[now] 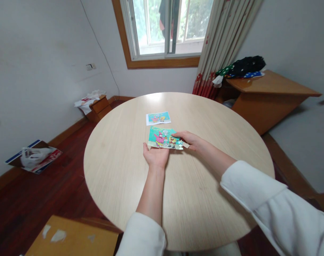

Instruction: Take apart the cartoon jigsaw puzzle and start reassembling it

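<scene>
A cartoon jigsaw puzzle (159,138) with a turquoise background is held above the table, tilted toward me. My left hand (155,155) is palm up beneath its lower edge, thumb out at the left corner, the other fingers hidden under it. At the right edge my right hand (190,139) grips the puzzle, thumb on top. A small pale piece (186,145) sticks out beside the right fingers; I cannot tell whether it is joined to the rest. Just beyond lies a printed picture sheet (159,118) with a similar scene and a white border.
The round wooden table (119,160) carries these things. A brown desk with clothes (242,67) stands at the back right. A cardboard box (73,238) is at the front left, and a flat printed board with a plastic bag (35,156) lies on the floor.
</scene>
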